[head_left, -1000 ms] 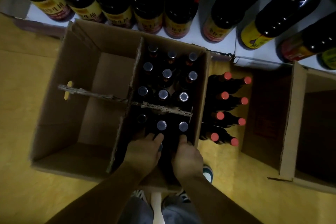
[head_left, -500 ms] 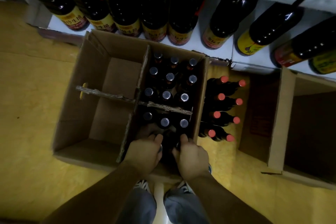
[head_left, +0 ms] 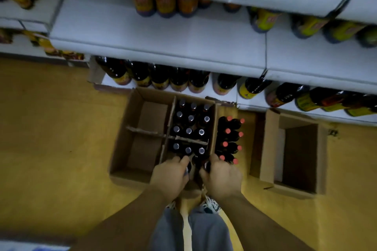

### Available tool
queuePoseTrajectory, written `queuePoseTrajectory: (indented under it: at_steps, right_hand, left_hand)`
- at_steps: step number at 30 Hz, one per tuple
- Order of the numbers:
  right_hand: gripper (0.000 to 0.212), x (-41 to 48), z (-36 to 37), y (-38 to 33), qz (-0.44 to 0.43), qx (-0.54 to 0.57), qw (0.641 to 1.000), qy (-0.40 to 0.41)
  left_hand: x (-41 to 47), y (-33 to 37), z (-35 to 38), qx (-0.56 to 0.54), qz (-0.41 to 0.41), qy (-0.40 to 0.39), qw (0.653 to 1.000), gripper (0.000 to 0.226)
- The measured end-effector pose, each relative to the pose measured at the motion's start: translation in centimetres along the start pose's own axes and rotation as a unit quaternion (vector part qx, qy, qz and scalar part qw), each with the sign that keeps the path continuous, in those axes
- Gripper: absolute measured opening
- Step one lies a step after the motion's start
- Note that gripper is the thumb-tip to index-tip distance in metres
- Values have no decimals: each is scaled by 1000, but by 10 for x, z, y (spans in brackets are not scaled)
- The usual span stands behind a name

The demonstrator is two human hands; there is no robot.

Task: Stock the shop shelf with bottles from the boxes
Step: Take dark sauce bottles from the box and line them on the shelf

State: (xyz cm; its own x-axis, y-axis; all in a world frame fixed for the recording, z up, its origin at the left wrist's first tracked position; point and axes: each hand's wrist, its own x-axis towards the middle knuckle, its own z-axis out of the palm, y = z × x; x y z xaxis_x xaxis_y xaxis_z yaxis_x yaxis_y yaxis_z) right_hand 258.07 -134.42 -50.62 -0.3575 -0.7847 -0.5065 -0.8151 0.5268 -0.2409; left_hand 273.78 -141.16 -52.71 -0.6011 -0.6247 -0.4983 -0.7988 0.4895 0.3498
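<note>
this is the pick-up step. my left grip (head_left: 170,177) is curled round the neck of a dark glass bottle with a silver cap (head_left: 186,168), and my right grip (head_left: 221,177) is curled round a second dark bottle (head_left: 207,166) beside it. both sit at the near end of the brown cardboard box with dividers (head_left: 122,138) on the yellow floor (head_left: 61,128) (whether they are clear of the dividers i cannot tell). next, i judge, i need to lift both straight up, then carry them to a bare stretch of the white shop shelf (head_left: 163,32) and stand them upright.
</note>
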Motion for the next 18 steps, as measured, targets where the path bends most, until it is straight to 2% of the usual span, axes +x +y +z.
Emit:
queuePoseTrajectory:
  at_steps: [10, 15, 18]
  right_hand:
    - [30, -101, -189, -55, 1, 51, 993, 105]
    - [25, -133, -260, -70, 5, 96, 981, 171]
    - [29, -149, -302, -74, 3, 130, 971, 201]
  left_hand:
    - [-94, 57, -197, -48, 51, 117, 991, 18]
    - [-121, 82, -270, -72, 75, 183, 978, 17]
    - [-132, 96, -306, -69, 87, 215, 970, 23]
